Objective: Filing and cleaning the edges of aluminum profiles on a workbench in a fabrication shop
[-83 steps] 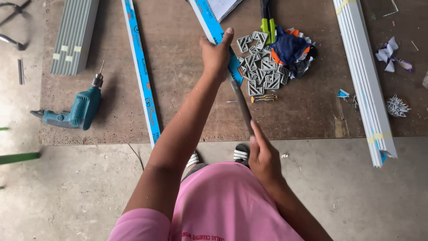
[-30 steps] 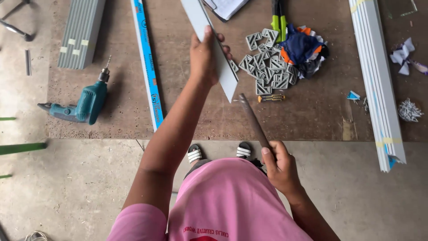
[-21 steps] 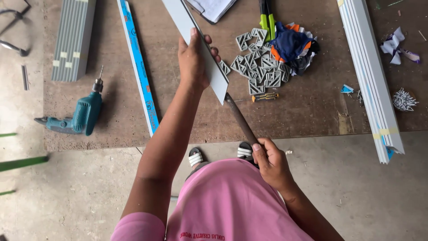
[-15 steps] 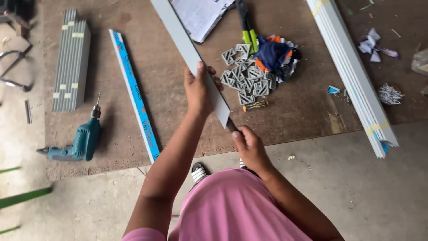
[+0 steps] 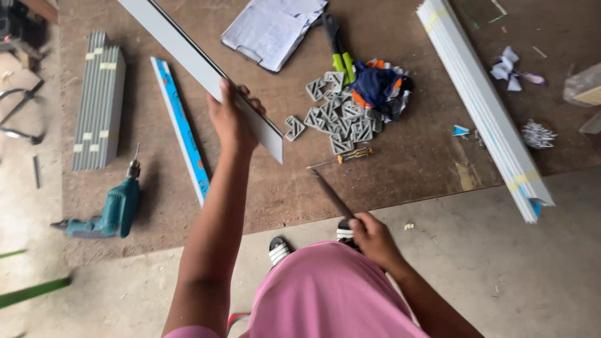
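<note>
My left hand [image 5: 230, 119] grips a long grey aluminium profile [image 5: 188, 59] near its cut end, holding it slanted above the brown board [image 5: 413, 156]. My right hand [image 5: 374, 238] is closed on the handle of a thin metal file [image 5: 330, 195], whose tip points up toward the profile's end but stays just short of it. Both hands are over the board's front edge, above my sandalled feet.
A teal power drill [image 5: 116, 209] lies at the left, beside a blue-wrapped strip [image 5: 181, 128] and a bundle of grey profiles [image 5: 99, 97]. A pile of grey corner brackets [image 5: 332, 119], a small screwdriver [image 5: 350, 155], green-handled cutters [image 5: 338, 53], papers [image 5: 272, 28] and a white profile bundle [image 5: 485, 103] lie further right.
The profile has been lifted and swung so its cut end sits left of the file. The file has come off the profile, and my right hand has dropped toward my waist.
</note>
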